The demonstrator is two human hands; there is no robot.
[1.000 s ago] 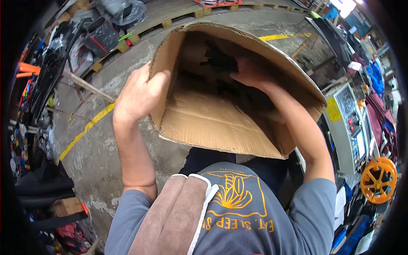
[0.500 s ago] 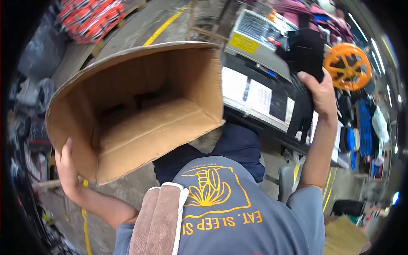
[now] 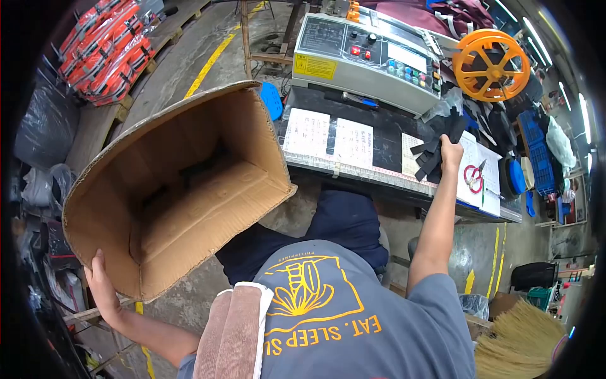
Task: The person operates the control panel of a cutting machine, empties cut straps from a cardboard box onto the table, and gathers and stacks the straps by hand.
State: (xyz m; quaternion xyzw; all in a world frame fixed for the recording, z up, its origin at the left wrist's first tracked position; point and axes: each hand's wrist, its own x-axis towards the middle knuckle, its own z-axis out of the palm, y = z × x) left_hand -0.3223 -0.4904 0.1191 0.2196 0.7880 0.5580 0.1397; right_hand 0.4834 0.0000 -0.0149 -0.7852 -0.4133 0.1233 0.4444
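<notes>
A large open cardboard box [image 3: 208, 215] is tilted at the left, its opening towards me, with some dark pieces deep inside. My left hand [image 3: 101, 284] grips the box's lower left edge, fingertips on the outer side. Over the bench at the right, my right hand [image 3: 450, 155] is closed round a bundle of black straps [image 3: 430, 158]. These straps hang over the papers, just left of the red-handled scissors [image 3: 473, 178].
A grey control machine [image 3: 369, 60] stands at the back of the black bench [image 3: 386, 136]. An orange reel [image 3: 491, 72] is right of it. Orange wrapped bundles [image 3: 104, 54] lie on a pallet at the upper left. A straw broom [image 3: 524, 338] is at the lower right.
My right hand has come out of the box with the black straps and moved right, then lowered them over the bench. The box has shifted left with my left hand.
</notes>
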